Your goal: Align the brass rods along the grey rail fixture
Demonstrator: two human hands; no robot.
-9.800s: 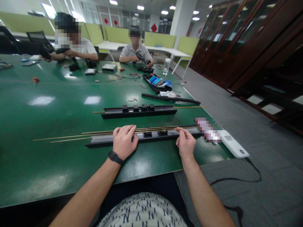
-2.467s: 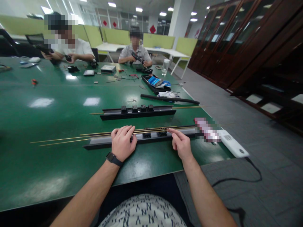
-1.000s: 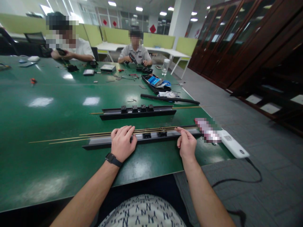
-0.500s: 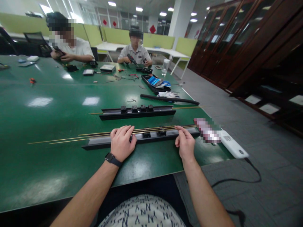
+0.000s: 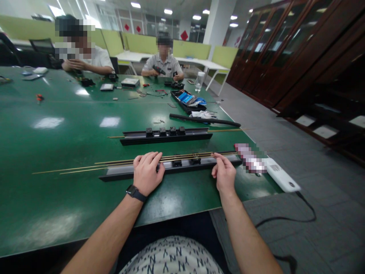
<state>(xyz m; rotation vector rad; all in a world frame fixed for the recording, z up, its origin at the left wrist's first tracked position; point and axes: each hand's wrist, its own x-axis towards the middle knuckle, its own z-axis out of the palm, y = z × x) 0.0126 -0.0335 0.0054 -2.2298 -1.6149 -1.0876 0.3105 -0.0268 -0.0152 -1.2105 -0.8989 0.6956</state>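
A long black rail (image 5: 119, 172) with small black blocks (image 5: 177, 163) lies across the green table (image 5: 57, 198) in front of me. Thin brass rods (image 5: 80, 166) run along its far side and stick out to the left. My left hand (image 5: 146, 172), a black watch on the wrist, lies flat on the rail with the fingers spread over the rods. My right hand (image 5: 224, 173) is at the rail's right part, fingers curled and pinching a brass rod there.
A second black rail (image 5: 196, 134) with blocks and a brass rod lies farther back. Behind it are a black bar (image 5: 205, 120), a tray with blue items (image 5: 186, 99) and a water bottle (image 5: 199, 81). A white power strip (image 5: 281, 176) overhangs the right edge. Two people work at the far end.
My right hand has shifted back and forth along the rail's right part, its fingers pinching at the rod. The left hand has stayed flat on the rail.
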